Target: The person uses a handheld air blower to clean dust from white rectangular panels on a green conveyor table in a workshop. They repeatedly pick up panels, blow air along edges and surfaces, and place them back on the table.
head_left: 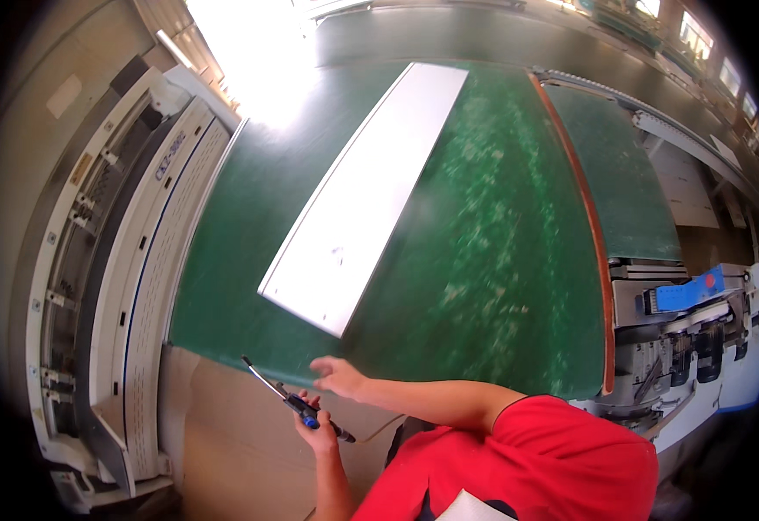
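Note:
My left hand (317, 427) is closed around an air blow gun (303, 412) with a thin silver nozzle and a black and blue body. Its nozzle points up and to the left, and a thin hose trails from its lower end. Just beyond it, my right hand (338, 379) reaches across from the right with its fingers apart and nothing in them. Past both hands a long white panel (362, 187) lies at a slant on the green belt (483, 226); neither hand touches it. A small mark shows near the panel's closer end.
On the left runs a long white machine housing (149, 260) with a blue stripe. An orange-brown strip (583, 191) edges the belt on the right. Beyond that strip stands machinery with a blue part (690, 293). A brown board (232, 434) is below the belt's near edge.

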`<state>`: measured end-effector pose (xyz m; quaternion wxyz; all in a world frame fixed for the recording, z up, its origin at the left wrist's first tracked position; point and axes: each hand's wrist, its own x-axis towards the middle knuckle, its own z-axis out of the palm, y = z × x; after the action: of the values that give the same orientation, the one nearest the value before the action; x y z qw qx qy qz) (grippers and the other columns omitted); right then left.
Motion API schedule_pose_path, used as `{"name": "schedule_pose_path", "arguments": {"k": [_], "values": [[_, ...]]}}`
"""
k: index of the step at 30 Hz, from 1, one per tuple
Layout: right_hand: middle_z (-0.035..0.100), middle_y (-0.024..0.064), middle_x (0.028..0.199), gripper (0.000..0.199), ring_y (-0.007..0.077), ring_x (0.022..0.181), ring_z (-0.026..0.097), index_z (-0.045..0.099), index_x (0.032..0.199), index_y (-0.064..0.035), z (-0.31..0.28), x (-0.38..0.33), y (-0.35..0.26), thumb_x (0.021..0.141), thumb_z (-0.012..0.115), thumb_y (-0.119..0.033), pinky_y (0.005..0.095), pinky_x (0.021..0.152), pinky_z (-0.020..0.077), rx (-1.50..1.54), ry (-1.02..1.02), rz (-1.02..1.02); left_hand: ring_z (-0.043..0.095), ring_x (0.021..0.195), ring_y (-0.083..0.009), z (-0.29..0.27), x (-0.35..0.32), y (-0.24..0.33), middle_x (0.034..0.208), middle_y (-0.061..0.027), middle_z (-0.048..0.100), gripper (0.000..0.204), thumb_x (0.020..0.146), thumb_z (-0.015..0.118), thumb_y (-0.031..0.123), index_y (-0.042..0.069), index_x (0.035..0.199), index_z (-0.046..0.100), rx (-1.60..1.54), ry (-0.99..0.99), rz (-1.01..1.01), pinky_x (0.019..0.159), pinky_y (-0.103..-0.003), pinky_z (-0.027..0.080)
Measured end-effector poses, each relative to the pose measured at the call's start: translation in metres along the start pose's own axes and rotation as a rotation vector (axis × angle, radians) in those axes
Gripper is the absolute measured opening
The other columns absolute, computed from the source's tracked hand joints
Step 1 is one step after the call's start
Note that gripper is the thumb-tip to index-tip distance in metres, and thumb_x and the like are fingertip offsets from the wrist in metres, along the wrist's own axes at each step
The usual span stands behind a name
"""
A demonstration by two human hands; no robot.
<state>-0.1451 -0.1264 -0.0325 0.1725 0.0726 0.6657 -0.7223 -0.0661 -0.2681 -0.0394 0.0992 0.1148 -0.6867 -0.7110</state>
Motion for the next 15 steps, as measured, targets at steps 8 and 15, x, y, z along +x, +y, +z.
{"name": "schedule_pose_path", "arguments": {"k": [8, 15], "values": [[0.067, 0.0133, 0.113, 0.032, 0.0193, 0.104, 0.063, 0.063, 0.117, 0.0037, -0.067, -0.033, 0.008, 0.086, 0.065, -0.006, 0.0318, 0.092, 0.0505, 0.107, -0.063, -0.014, 0.059, 0.08, -0.0165, -0.024, -0.017, 0.022, 0.096, -0.0114, 0.065, 0.044, 0.069, 0.047, -0.01, -0.002, 0.112, 0.051, 0.067, -0.066, -0.085, 0.074, -0.028, 0.048], [0.069, 0.0137, 0.106, 0.032, 0.0175, 0.094, 0.066, 0.064, 0.113, 0.0044, -0.17, -0.138, -0.021, 0.085, 0.067, -0.009, 0.0314, 0.086, 0.0526, 0.125, 0.465, -0.151, 0.06, 0.075, -0.0149, 0.027, -0.009, 0.056, 0.088, -0.0105, 0.066, 0.04, 0.07, 0.05, -0.008, -0.003, 0.109, 0.054, 0.122, -0.588, -0.187, 0.066, -0.026, 0.048]]}}
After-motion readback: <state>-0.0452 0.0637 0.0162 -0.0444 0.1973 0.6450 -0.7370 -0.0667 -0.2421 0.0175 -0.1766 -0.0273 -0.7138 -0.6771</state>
